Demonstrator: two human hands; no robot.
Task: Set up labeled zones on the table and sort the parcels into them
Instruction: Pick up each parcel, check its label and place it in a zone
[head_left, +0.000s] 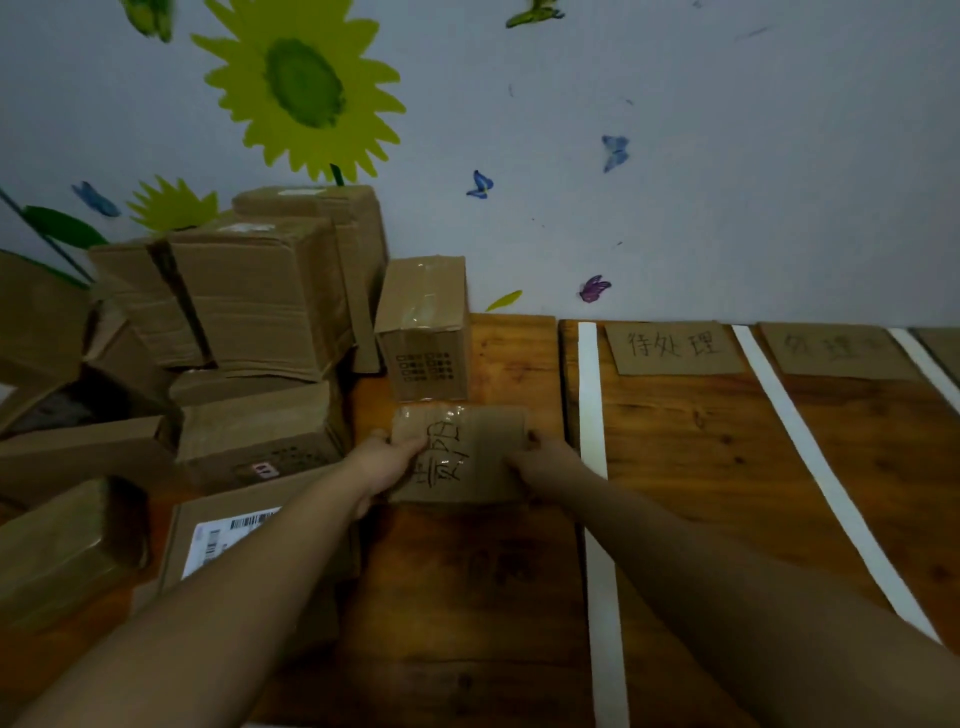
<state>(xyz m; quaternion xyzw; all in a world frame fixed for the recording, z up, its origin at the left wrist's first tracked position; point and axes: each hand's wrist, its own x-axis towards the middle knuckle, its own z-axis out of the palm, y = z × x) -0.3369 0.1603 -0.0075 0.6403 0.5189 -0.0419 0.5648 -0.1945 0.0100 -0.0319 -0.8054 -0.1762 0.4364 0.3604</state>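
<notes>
Table (701, 467): parcels (249, 332) beside held label (460, 454).

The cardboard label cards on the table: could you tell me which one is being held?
The leftmost card, gripped by the left hand and right hand; the other two cards lie untouched by the wall.

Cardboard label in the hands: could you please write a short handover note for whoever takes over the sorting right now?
Left hand and right hand each hold one side of a handwritten cardboard label, turned sideways, over the leftmost zone.
Two labels already lie at the far edge, in zones split by white tape strips on the wooden table.
The parcels are stacked unsorted on the left; one small box stands just beyond the held label.
Left: place this label, then sort the parcels.
</notes>
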